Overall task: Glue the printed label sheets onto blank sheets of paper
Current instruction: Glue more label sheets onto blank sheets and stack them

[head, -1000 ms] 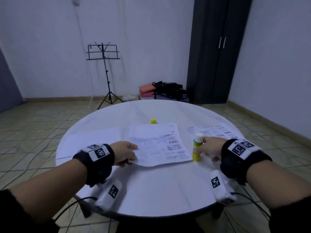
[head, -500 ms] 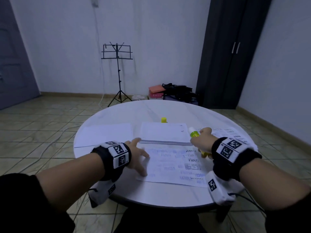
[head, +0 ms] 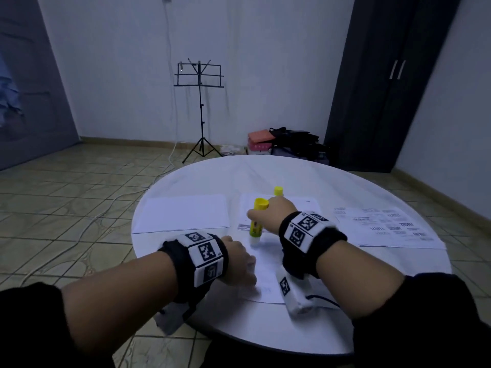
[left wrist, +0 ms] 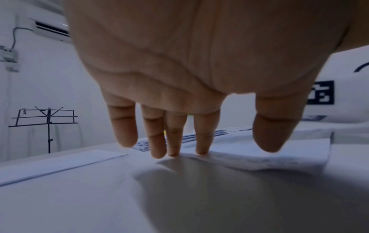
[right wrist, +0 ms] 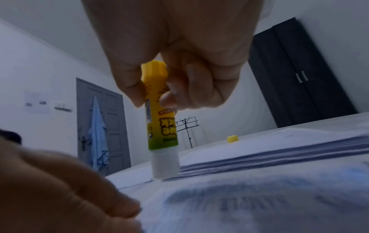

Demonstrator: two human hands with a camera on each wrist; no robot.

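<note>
Round white table (head: 292, 171), right hand (head: 276, 215) gripping upright glue stick (head: 257, 221) tip-down, left hand (head: 236, 258) flat on label sheet (head: 268, 285)

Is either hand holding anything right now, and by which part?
Right hand grips the glue stick by its yellow upper end. Left hand only presses the sheet.

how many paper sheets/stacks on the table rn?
4. A blank sheet far left; a stack at centre; a sheet under the left hand, glue stick on it; printed sheets right. Stacked sheets can't be counted.
</note>
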